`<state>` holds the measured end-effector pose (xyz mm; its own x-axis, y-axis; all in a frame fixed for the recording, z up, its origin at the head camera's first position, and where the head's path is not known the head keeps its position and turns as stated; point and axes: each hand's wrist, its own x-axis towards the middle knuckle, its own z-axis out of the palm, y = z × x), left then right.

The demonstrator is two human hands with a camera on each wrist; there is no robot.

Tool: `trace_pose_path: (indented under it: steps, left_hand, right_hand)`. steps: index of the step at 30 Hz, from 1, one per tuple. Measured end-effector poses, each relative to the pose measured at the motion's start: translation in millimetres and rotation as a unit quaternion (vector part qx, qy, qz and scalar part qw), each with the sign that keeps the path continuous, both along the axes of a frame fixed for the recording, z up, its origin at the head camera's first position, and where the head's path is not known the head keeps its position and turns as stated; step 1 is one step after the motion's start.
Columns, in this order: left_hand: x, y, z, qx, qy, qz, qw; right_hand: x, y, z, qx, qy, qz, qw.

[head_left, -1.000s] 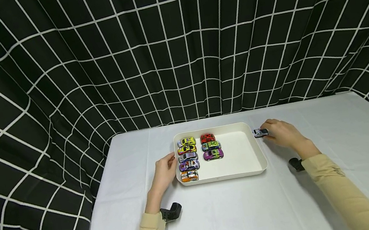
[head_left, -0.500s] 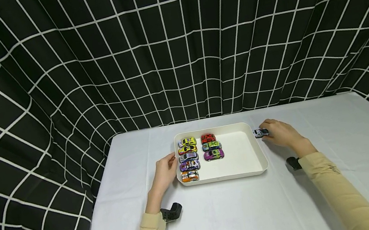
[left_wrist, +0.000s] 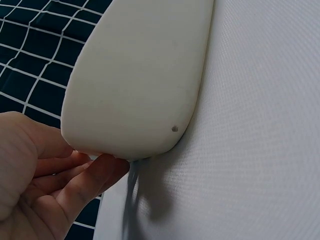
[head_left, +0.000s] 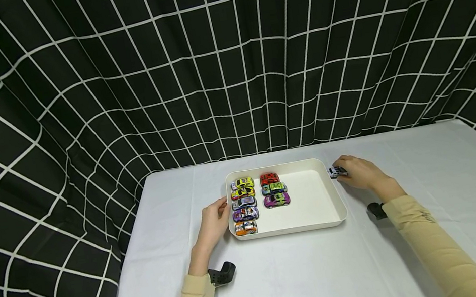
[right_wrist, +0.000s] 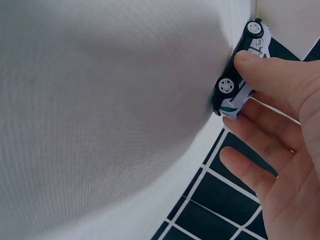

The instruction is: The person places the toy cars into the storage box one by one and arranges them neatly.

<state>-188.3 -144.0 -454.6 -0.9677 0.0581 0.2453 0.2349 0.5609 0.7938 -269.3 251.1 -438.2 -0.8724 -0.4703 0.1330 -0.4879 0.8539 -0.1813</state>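
Observation:
A white rectangular tray [head_left: 304, 228] lies on the table with several toy cars in it. Along its left side runs a column of cars, from a yellow car [head_left: 242, 183] down to an orange and white car [head_left: 246, 227]. A shorter column holds a red car [head_left: 269, 178], a green and blue car [head_left: 273, 188] and a purple car [head_left: 277, 200]. My left hand [head_left: 213, 224] touches the tray's left end with loosely bent fingers. Just outside the right end, my right hand [head_left: 362, 173] pinches a white and black toy car [right_wrist: 227, 86], thumb on its side.
White cloth [head_left: 297, 277] covers the table. Behind and to both sides hangs a black curtain [head_left: 232, 78] with white grid lines. A black wrist camera [head_left: 222, 274] sits on the left wrist, another [head_left: 376, 210] on the right.
Very little differs. The right hand and forearm have shifted slightly left, while the white and black toy car stays beside the tray's right end. The left hand keeps its place at the tray.

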Motion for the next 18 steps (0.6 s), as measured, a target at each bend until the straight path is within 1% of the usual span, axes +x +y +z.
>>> trace_pose_path:
  steps: [9,18]
  left_hand:
    - [0.1,-0.1,-0.3,0.001,-0.002,-0.001,1.0]
    - [0.3,-0.1,0.3,0.001,-0.002,-0.003,1.0]
  right_hand:
    - [-1.2,-0.1,-0.4,0.006,0.003,0.009,1.0]
    - [-3.3,1.4,-1.3,-0.003,0.01,0.024,1.0]
